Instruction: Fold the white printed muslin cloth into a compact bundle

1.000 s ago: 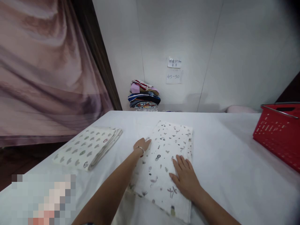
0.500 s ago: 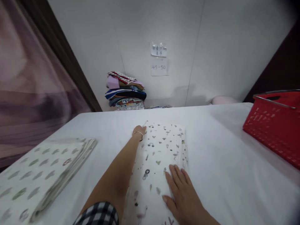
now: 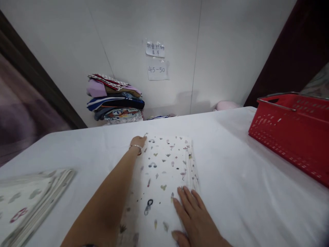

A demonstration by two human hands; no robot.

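Observation:
A white cloth (image 3: pixel 164 178) printed with small rainbows, flamingos and leaves lies folded in a long strip on the white-covered table. At its far left corner my left hand (image 3: pixel 138 141), with a bracelet on the wrist, is closed on the edge; the fingertips are partly hidden. My right hand (image 3: pixel 193 214) lies flat on the near right part of the strip, fingers stretched out. Fold layers show along the strip's right side. To the left rests a second folded cloth (image 3: pixel 28 192) with grey cloud-like shapes, touched by neither hand.
A red perforated basket (image 3: pixel 290 127) with a metal handle stands on the table (image 3: pixel 226 164) at the right. Behind the far edge are a pile of folded fabrics (image 3: pixel 115 99) and a pink rounded item (image 3: pixel 227 105). Paper signs (image 3: pixel 158 70) hang on the wall.
The view has turned right, so the table and wall things appear further left. Both hands keep about the same places on the printed cloth.

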